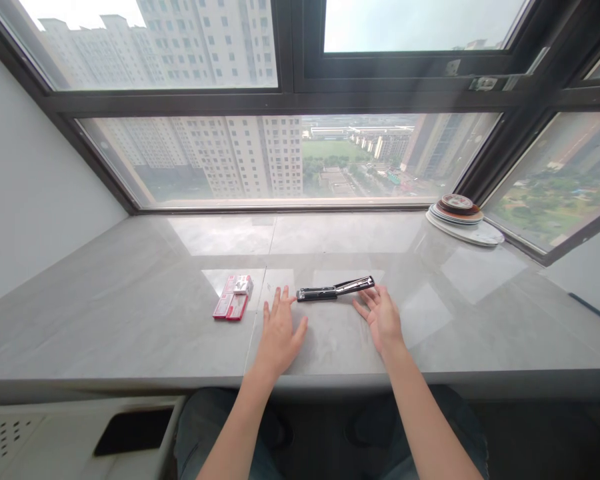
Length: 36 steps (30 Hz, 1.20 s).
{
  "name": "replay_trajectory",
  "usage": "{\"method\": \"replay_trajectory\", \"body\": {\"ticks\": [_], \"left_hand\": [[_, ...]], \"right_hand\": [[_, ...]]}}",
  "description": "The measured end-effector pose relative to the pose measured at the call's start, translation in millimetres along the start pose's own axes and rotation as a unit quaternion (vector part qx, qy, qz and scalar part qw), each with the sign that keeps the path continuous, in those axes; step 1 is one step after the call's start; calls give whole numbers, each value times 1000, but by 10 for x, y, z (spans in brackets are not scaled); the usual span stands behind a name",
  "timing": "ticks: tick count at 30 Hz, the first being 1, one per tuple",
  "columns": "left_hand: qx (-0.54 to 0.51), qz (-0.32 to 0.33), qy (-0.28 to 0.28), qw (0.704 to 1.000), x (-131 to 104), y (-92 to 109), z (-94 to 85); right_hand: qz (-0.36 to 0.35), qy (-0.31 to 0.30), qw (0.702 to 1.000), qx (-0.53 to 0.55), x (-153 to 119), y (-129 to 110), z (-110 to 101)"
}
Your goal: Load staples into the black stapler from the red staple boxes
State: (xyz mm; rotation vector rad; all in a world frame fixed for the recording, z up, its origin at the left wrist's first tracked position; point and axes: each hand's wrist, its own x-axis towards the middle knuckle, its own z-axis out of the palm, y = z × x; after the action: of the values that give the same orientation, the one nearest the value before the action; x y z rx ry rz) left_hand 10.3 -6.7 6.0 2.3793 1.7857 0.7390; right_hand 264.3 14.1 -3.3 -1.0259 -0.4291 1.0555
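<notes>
A black stapler (336, 289) lies on the grey countertop, hinged wide open, its right half angled up toward the right. My left hand (279, 337) rests just left of it with fingers spread and nothing in them; one fingertip is close to the stapler's left end. At the right end, my right hand (383, 319) is open, palm turned inward. Its upper fingers are beside or touching the stapler's tip; I cannot tell which. Left of my left hand sit small red-and-white boxes (231, 297), one stacked on the others.
The countertop (130, 320) runs up to a dark-framed window (290, 103). Stacked plates and round mats (460, 217) stand in its back right corner. Below the front edge, at lower left, a black phone-like slab (134, 431) lies on a pale surface (55, 440).
</notes>
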Motion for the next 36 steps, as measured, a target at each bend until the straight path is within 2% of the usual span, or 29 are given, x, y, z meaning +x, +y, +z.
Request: {"method": "replay_trajectory", "body": {"ticks": [3, 5, 6, 8, 10, 12, 14, 17, 19, 21, 24, 28, 32, 34, 36], "left_hand": [[64, -127, 101, 985, -94, -248, -193], [96, -198, 117, 968, -192, -431, -286], [104, -210, 109, 966, -244, -507, -316], [98, -189, 83, 973, -337, -594, -350], [54, -137, 52, 988, -393, -584, -354], [-12, -83, 19, 996, -392, -487, -332], [-72, -38, -4, 997, -331, -337, -282], [-135, 5, -20, 991, -160, -87, -170], [-165, 30, -36, 985, -32, 54, -93], [-191, 51, -53, 979, 72, 152, -33], [-224, 65, -62, 970, 145, 204, 12], [-246, 45, -53, 967, 116, 165, 9], [-251, 39, -45, 966, 80, 150, -2], [-247, 39, -44, 967, 79, 160, -1], [-242, 38, -44, 968, 84, 168, 3]], "right_hand": [[-35, -7, 995, -89, -273, -22, -139], [-50, -35, 977, -202, -441, -20, -216], [-59, -55, 960, -269, -508, -17, -240], [-85, -94, 909, -396, -595, -13, -248], [-104, -118, 857, -490, -630, -20, -202], [-97, -152, 820, -543, -636, -36, -110], [-78, -204, 798, -561, -630, -50, 6], [-84, -257, 796, -542, -589, -47, 157], [-67, -254, 817, -514, -523, -37, 206], [-11, -253, 839, -481, -428, -41, 207], [49, -263, 848, -458, -274, -85, 141], [65, -254, 842, -472, -119, -176, -14], [53, -236, 810, -534, -43, -288, -162], [-2, -219, 781, -585, -51, -362, -157], [-85, -207, 748, -625, -99, -436, -63]]}}
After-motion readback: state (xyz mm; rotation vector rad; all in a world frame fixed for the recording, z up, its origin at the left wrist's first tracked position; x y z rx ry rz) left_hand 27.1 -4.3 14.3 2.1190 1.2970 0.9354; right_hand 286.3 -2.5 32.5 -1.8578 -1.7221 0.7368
